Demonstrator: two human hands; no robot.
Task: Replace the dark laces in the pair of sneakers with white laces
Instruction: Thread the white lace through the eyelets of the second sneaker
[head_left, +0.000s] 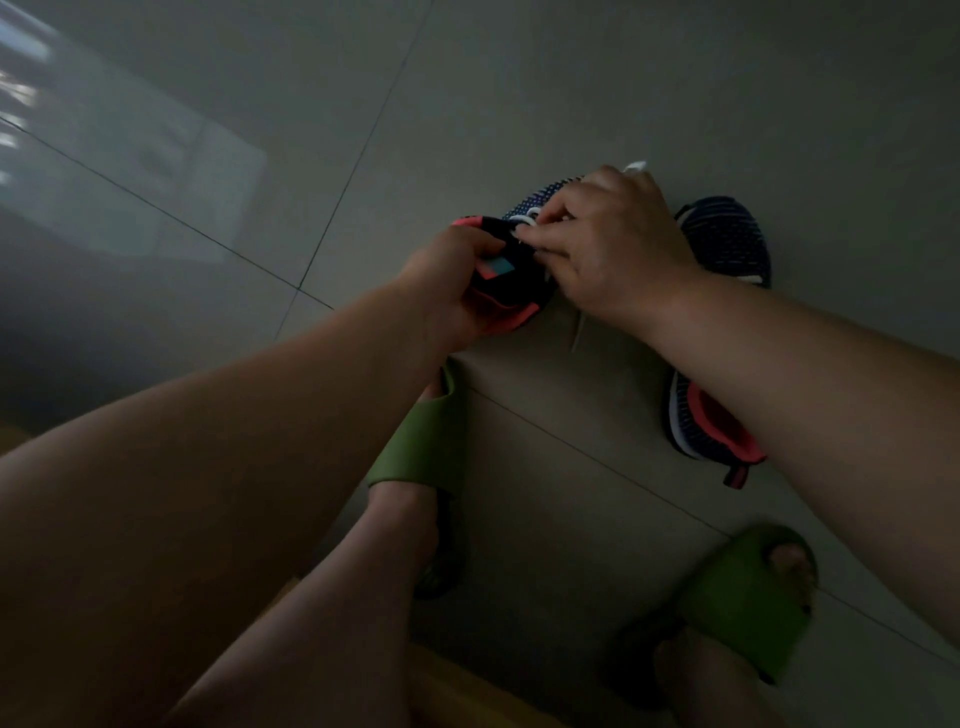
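Sneaker (511, 260) in work — navy knit, coral collar — held over the tiled floor (519, 104), my left hand (447, 291) curled round its heel. My right hand (613, 249) pinches the white lace (524, 221) at the eyelets; second sneaker (722, 239) lies just beside, under my right forearm

head view looks steeply down, close over the floor (519, 78)
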